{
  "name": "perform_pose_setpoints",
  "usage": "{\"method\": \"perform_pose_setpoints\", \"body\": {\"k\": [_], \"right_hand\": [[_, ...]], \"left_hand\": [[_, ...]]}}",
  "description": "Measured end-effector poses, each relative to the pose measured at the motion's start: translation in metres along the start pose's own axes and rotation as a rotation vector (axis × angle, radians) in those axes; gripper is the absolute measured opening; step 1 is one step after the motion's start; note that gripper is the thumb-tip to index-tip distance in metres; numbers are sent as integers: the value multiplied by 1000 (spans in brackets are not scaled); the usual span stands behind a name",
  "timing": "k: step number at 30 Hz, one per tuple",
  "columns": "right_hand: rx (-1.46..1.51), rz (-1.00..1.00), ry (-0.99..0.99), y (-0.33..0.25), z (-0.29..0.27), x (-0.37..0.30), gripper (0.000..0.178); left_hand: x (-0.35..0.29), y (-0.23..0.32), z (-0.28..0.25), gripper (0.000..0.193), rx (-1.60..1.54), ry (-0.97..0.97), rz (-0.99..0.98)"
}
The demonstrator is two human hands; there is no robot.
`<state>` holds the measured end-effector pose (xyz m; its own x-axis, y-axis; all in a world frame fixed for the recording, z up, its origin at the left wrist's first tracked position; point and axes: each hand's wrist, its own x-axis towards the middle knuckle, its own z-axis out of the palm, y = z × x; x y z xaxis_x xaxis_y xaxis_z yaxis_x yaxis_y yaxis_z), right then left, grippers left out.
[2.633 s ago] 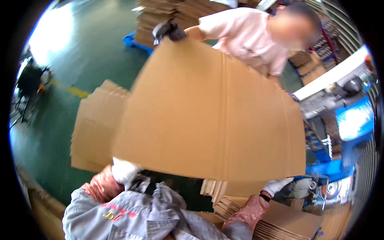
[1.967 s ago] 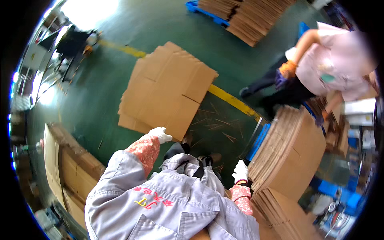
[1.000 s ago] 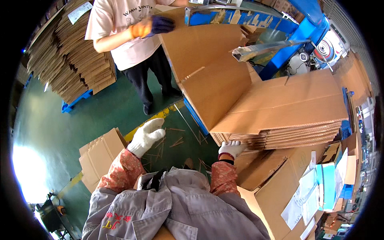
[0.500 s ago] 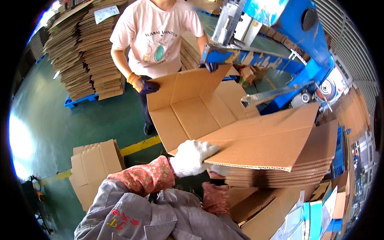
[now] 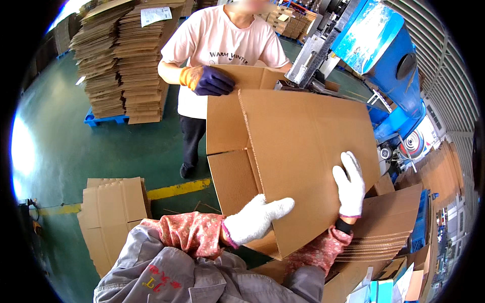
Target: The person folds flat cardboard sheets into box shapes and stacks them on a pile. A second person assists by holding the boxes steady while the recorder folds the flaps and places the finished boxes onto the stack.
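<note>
A large brown cardboard box blank (image 5: 308, 146) is folded over in front of me, its upper panel lying across the inner ones. My left hand (image 5: 256, 218), in a white knit glove, grips the blank's near left edge, with the thumb on top and the other fingers partly hidden. On the upper panel's right side, my right hand (image 5: 349, 187) lies flat in a matching glove, fingers spread. Across from me a co-worker's hand (image 5: 214, 81), in a dark purple and orange glove, holds the blank's far left edge. The co-worker's other hand is hidden.
A blue machine (image 5: 374, 40) with a metal head (image 5: 305, 63) stands over the blank's far side. Flat blanks are stacked (image 5: 379, 222) at my right. Tall cardboard stacks (image 5: 144, 65) rest on a blue pallet at the far left. More flat cardboard (image 5: 111, 212) lies at near left.
The blank's right panel has been folded up and leftward over the inner panels. My right hand has come up from below onto the panel. The blank's far side has moved under the machine head.
</note>
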<state>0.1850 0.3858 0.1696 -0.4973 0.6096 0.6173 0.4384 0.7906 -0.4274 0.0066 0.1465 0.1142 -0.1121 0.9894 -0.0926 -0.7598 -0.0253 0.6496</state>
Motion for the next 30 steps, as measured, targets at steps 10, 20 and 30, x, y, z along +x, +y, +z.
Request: {"method": "perform_pose_setpoints", "body": {"k": [10, 20, 30], "right_hand": [[-130, -48, -116, -21, 28, 65, 49], [-103, -256, -441, -15, 46, 146, 52], [1197, 398, 524, 205, -65, 128, 56]], "left_hand": [[27, 50, -23, 46, -80, 140, 32], [12, 29, -123, 79, 41, 73, 382], [-146, -56, -273, 49, -406, 567, 275]]}}
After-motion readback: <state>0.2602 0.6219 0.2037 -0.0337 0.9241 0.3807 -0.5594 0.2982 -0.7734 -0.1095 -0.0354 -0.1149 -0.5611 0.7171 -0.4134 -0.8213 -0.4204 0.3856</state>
